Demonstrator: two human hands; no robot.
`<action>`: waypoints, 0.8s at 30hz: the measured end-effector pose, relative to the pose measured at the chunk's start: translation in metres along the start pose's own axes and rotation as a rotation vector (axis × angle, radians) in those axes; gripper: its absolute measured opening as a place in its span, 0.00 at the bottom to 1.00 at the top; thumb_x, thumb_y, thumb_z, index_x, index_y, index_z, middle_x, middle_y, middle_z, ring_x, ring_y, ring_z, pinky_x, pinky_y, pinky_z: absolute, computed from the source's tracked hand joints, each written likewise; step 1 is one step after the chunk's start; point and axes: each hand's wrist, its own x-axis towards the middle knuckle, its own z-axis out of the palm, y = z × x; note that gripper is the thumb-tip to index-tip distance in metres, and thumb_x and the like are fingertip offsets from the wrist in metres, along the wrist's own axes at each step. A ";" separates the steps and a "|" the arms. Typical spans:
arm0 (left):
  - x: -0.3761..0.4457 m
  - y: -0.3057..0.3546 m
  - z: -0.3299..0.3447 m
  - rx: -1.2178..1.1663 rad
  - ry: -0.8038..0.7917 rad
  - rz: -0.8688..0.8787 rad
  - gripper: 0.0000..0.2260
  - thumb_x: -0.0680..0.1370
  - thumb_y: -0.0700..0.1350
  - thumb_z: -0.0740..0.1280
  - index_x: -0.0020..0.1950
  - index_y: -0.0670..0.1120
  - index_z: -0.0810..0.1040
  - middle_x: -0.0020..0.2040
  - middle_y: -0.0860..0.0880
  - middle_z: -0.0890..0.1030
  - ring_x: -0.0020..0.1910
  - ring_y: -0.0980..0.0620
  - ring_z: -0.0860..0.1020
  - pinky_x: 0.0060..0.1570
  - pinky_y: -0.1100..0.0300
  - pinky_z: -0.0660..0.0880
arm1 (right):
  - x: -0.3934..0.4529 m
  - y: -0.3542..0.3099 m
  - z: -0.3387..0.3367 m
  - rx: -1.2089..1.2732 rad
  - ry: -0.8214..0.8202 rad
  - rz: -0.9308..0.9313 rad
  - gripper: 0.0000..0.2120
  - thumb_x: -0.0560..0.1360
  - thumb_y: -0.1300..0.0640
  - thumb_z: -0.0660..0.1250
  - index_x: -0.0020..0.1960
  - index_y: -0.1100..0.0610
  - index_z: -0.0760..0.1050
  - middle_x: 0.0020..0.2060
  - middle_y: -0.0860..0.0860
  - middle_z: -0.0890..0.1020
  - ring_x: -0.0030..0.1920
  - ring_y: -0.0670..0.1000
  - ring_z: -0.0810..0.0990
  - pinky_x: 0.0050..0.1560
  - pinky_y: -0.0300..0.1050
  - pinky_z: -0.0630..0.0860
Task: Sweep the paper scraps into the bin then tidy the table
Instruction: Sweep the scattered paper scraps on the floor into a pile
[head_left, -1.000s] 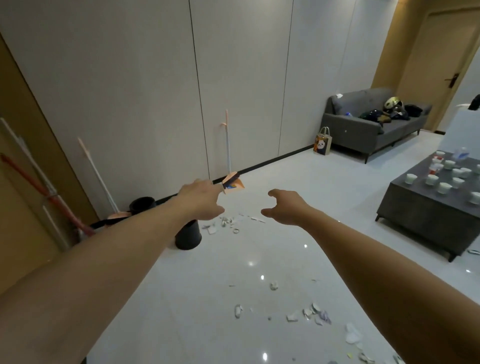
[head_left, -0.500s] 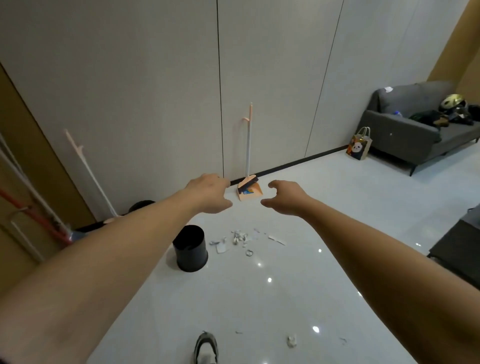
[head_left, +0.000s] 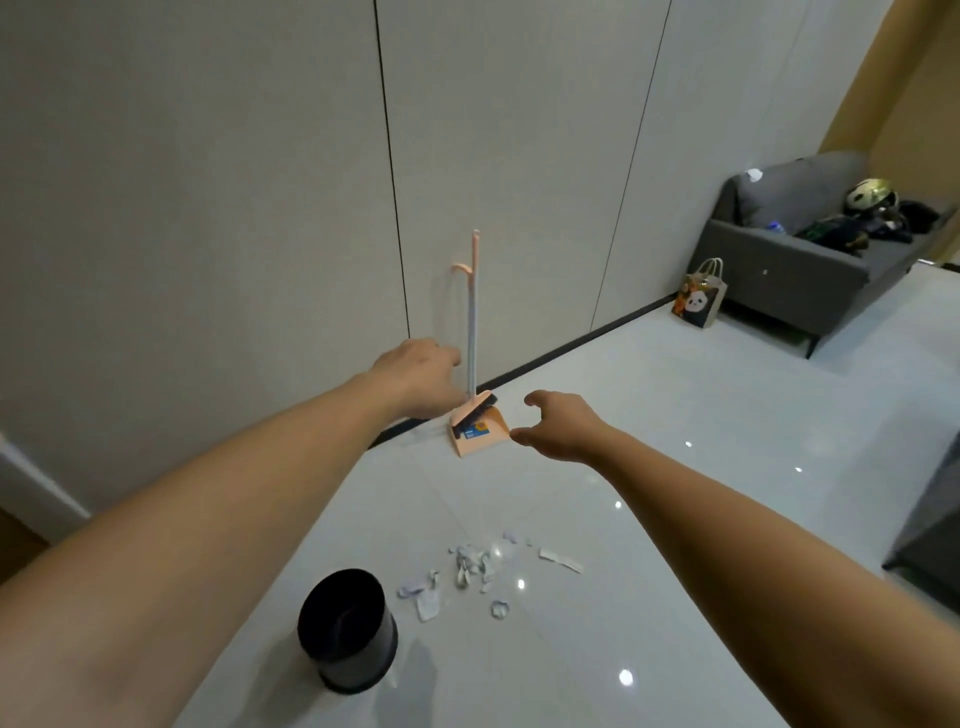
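A peach broom and dustpan set (head_left: 477, 426) stands upright against the white wall, its long handle (head_left: 472, 312) rising from the pan. My left hand (head_left: 415, 376) reaches out just left of the handle, fingers loosely curled, holding nothing. My right hand (head_left: 558, 426) is stretched out right of the dustpan, fingers and thumb apart, empty. On the glossy white floor lie several paper scraps (head_left: 475, 569). A black round bin (head_left: 347, 629) stands just left of them.
A grey sofa (head_left: 800, 260) with a helmet and clothes on it stands at the far right, a panda gift bag (head_left: 698, 301) beside it. A dark table edge (head_left: 935, 530) shows at the right border. White wall panels run along the left.
I have come closer to the wall; the broom set looms larger and the bin and scraps now lie below my arms. Both hands stay outstretched and empty.
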 end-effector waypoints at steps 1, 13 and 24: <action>0.020 -0.005 0.004 0.011 -0.020 0.013 0.25 0.75 0.59 0.65 0.69 0.51 0.70 0.66 0.46 0.72 0.63 0.44 0.71 0.58 0.49 0.73 | 0.023 0.002 -0.002 -0.004 -0.004 0.016 0.25 0.74 0.47 0.71 0.68 0.55 0.73 0.62 0.54 0.79 0.53 0.51 0.75 0.44 0.40 0.69; 0.294 -0.100 0.026 0.054 -0.161 -0.082 0.28 0.74 0.59 0.65 0.72 0.52 0.66 0.70 0.46 0.68 0.67 0.43 0.68 0.62 0.48 0.70 | 0.331 0.019 -0.027 0.060 -0.046 -0.013 0.30 0.75 0.46 0.70 0.73 0.58 0.68 0.66 0.56 0.76 0.62 0.55 0.77 0.57 0.46 0.74; 0.513 -0.162 0.040 -0.017 -0.175 -0.066 0.30 0.75 0.59 0.65 0.74 0.52 0.64 0.70 0.47 0.68 0.67 0.44 0.68 0.63 0.49 0.70 | 0.548 0.017 -0.029 0.180 -0.055 0.071 0.28 0.76 0.48 0.70 0.72 0.59 0.69 0.66 0.56 0.76 0.63 0.55 0.77 0.55 0.44 0.73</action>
